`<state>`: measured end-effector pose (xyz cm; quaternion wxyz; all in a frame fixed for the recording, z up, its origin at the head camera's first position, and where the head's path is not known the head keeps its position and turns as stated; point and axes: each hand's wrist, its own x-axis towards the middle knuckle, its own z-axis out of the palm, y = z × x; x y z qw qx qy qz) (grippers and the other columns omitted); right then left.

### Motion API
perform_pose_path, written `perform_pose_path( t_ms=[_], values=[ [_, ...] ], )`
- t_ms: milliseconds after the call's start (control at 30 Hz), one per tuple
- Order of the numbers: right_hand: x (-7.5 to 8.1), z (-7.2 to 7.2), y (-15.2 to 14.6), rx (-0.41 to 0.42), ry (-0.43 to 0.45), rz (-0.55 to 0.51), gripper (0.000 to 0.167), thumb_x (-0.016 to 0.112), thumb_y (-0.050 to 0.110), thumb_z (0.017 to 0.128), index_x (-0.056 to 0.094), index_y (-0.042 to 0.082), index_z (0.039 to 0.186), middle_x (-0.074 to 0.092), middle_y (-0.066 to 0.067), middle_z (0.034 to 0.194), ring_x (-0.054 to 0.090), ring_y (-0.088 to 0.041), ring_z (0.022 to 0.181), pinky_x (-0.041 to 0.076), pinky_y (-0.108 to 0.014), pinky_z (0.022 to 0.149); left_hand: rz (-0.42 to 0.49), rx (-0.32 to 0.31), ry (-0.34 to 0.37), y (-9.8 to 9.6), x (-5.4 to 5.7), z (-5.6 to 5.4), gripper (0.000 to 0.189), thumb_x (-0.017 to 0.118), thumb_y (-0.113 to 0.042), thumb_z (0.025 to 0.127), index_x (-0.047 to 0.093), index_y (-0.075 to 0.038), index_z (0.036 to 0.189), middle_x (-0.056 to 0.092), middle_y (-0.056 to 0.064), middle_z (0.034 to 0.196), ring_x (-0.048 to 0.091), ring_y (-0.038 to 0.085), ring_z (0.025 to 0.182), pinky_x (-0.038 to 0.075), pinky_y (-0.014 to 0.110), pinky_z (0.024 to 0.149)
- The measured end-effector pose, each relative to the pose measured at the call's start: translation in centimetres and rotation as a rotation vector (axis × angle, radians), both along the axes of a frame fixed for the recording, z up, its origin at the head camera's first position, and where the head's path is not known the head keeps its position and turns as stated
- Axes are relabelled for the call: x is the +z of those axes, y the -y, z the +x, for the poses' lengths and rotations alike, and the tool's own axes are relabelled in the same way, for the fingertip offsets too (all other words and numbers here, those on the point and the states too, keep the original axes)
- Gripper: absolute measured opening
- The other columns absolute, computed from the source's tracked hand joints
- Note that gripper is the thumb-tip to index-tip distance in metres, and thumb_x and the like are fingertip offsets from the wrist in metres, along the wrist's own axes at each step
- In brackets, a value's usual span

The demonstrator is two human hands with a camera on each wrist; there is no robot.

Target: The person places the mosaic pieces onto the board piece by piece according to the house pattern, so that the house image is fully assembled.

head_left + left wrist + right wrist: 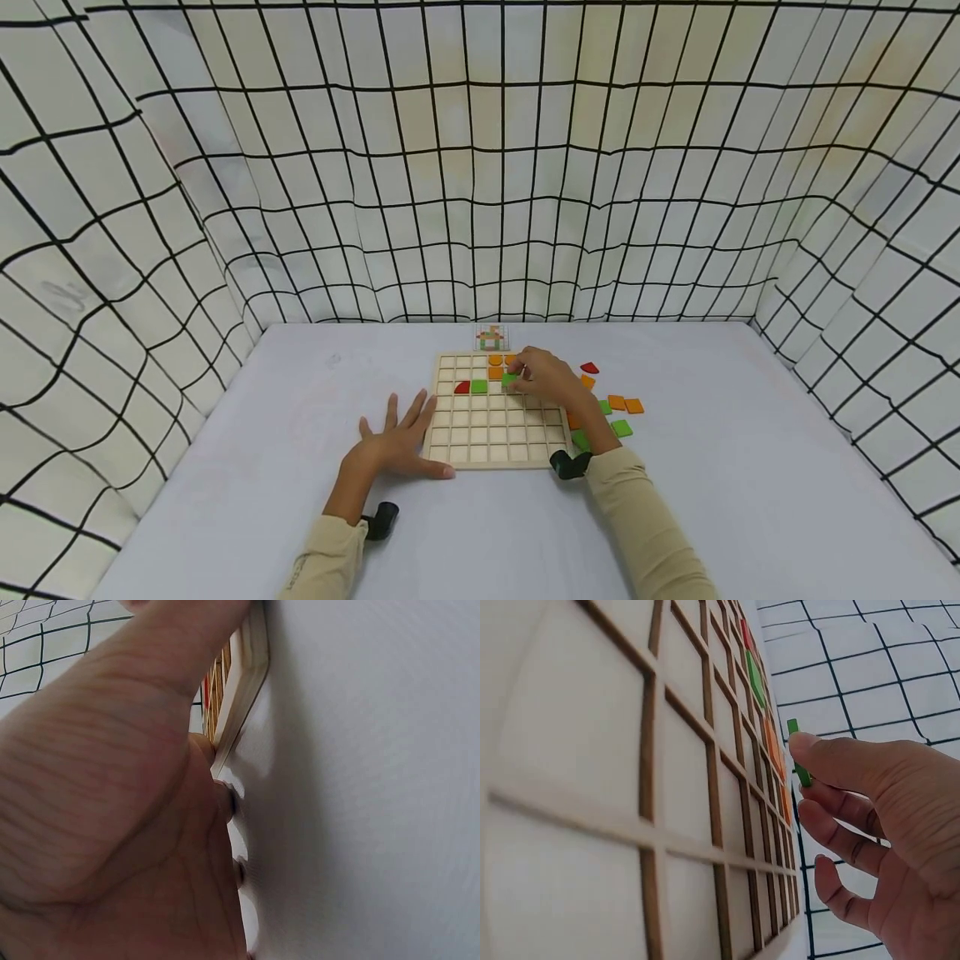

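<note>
A square wooden grid board (488, 433) lies on the white table. Above its upper part, my right hand (550, 380) pinches a green square tile (799, 754) between thumb and fingers; the right wrist view shows it held edge-on, off the board. Set in the board's cells are a red quarter-round tile (462, 387), a green tile (478, 387) beside it, an orange round tile (495, 361) and an orange square tile (496, 373). More orange shows partly behind my right fingers. My left hand (396, 443) rests with spread fingers at the board's left edge, thumb by its lower corner.
Right of the board lie several loose tiles: a red one (589, 367), orange squares (634, 406) and green squares (621, 428), some partly under my right forearm. A small printed pattern card (492, 337) lies beyond the board. White walls with black netting (525, 208) enclose the table.
</note>
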<state>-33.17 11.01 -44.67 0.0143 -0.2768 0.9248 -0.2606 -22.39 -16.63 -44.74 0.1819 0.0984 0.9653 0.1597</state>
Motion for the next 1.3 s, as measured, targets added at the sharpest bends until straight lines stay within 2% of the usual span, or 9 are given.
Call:
perform_pose_path(
  t_ms=[167,467,1300],
  values=[
    [-0.4,-0.2,1.2,-0.028,0.04,0.023,0.023,0.075,0.027,0.087,0.069,0.012,0.104,0.065,0.0,0.102,0.063,-0.014,0.092,0.053,-0.03,0.077,-0.002,-0.004,-0.003,-0.1,0.1,-0.1,0.123,0.071,-0.071,0.071,0.004,-0.017,0.159,-0.006,0.007,0.166,-0.015,0.047,0.148,-0.004,0.082,0.102],
    [-0.4,0.2,2.4,-0.064,0.07,0.021,0.019,0.073,0.022,0.089,0.07,0.012,0.104,0.066,0.001,0.103,0.063,-0.013,0.092,0.053,-0.032,0.079,0.013,0.003,0.006,0.0,0.0,-0.1,0.122,0.072,-0.071,0.071,0.005,-0.018,0.159,-0.005,0.007,0.166,-0.016,0.046,0.148,-0.004,0.081,0.103],
    [-0.6,0.3,3.1,-0.056,0.076,0.061,0.02,0.074,0.024,0.089,0.07,0.014,0.106,0.065,0.001,0.107,0.063,-0.014,0.094,0.053,-0.032,0.079,0.006,-0.003,-0.008,0.2,0.0,0.1,0.123,0.071,-0.072,0.07,0.006,-0.017,0.159,-0.004,0.006,0.167,-0.014,0.047,0.148,-0.002,0.082,0.102]
  ],
)
